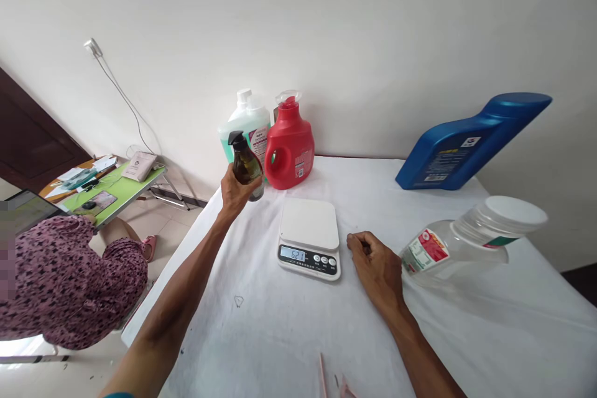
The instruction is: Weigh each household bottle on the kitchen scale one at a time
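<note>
Red jug point(289, 148) behind scale point(310, 237), blue jug point(466, 146) right, clear jar point(466, 242) near

A red detergent jug point(289, 148) and a green bottle point(245, 121) stand against the wall; a blue canister point(461, 146) and a clear jar point(466, 242) sit right; a seated person point(65, 280) works left.

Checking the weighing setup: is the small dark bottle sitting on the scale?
No, the left hand holds the dark bottle up, clear of the scale.
</note>
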Demonstrator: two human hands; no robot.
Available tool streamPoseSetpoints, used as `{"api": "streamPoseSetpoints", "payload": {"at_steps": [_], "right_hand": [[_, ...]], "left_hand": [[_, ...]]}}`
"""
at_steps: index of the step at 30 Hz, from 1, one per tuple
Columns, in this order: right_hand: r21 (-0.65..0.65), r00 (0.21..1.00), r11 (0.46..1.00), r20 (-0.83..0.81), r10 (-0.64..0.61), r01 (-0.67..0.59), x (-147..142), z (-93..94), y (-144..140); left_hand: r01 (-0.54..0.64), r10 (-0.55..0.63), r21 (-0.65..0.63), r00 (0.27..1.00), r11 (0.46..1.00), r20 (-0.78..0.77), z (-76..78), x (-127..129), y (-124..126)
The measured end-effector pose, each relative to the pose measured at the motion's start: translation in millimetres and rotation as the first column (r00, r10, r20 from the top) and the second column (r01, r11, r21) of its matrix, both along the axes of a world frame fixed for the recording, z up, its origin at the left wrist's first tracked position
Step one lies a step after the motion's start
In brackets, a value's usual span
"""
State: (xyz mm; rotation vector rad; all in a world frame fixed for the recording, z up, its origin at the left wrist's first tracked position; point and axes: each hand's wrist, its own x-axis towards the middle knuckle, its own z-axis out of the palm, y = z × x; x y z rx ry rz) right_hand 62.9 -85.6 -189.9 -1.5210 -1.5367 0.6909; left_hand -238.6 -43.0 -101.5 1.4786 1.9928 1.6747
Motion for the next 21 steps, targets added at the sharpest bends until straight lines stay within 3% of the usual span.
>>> {"api": "streamPoseSetpoints", "payload": {"at_steps": [4, 7, 16, 19, 21], "right_hand": [[-0.001, 1.0, 1.0, 0.006, 0.0, 0.0, -1, -0.5, 0], [-0.004, 1.0, 1.0, 0.012, -0.004, 0.004, -1, -0.9, 0], [0.032, 1.0, 0.999, -0.026, -0.009, 0.01, -3, -3.2, 1], [0.046, 0.998, 0.999, -0.053, -0.017, 0.019, -3, -4.9, 2], [0.059, 0.998, 0.998, -0.06, -0.017, 0.021, -3, -6.8, 3]], "left_hand": [[-0.037, 0.036, -0.081, 0.999, 0.996, -0.024, -27.5, -22, 12], [-0.08, 0.077, -0.118, 0.996, 0.99, -0.033, -37.4, -26, 17], [-0.121, 0.104, -0.124, 0.985, 0.985, -0.135, -43.5, -30, 18], [-0.102, 0.087, -0.112, 0.987, 0.989, -0.132, -34.9, -30, 8], [-0.137, 0.137, 0.014, 0.978, 0.99, -0.155, -21.7, -21, -3]]}}
